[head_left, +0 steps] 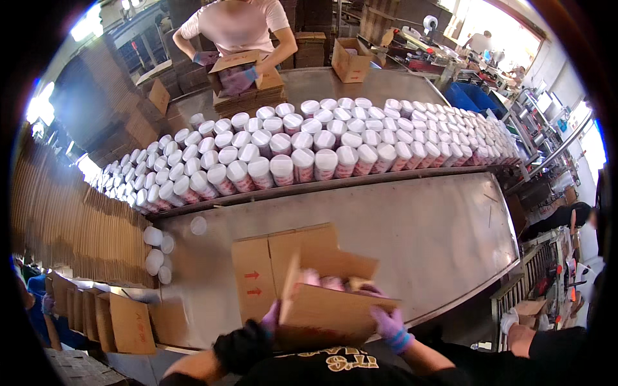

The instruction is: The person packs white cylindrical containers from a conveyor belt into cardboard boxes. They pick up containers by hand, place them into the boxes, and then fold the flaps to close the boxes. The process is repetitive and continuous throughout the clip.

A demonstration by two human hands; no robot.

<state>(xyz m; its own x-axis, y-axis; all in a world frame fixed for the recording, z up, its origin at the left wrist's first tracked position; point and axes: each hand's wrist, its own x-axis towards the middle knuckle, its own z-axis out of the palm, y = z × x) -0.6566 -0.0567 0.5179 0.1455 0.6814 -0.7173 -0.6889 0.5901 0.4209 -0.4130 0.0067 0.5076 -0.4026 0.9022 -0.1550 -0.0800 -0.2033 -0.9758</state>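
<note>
An open cardboard box (328, 312) with several pink-and-white canisters inside is held tilted at the near edge of the metal table (438, 225). My left hand (270, 316), in a purple glove, grips its left side, partly hidden by the box. My right hand (386, 325), also gloved, grips its right side. Under and behind the box lies a flattened carton (254, 257) printed with red arrows.
Rows of white-lidded canisters (281, 167) span the table's middle. Folded cartons (77, 219) are stacked at left beside loose lids (153, 260). A co-worker (238, 29) holds a box across the table. Other people (547, 222) are at the right and far left edges.
</note>
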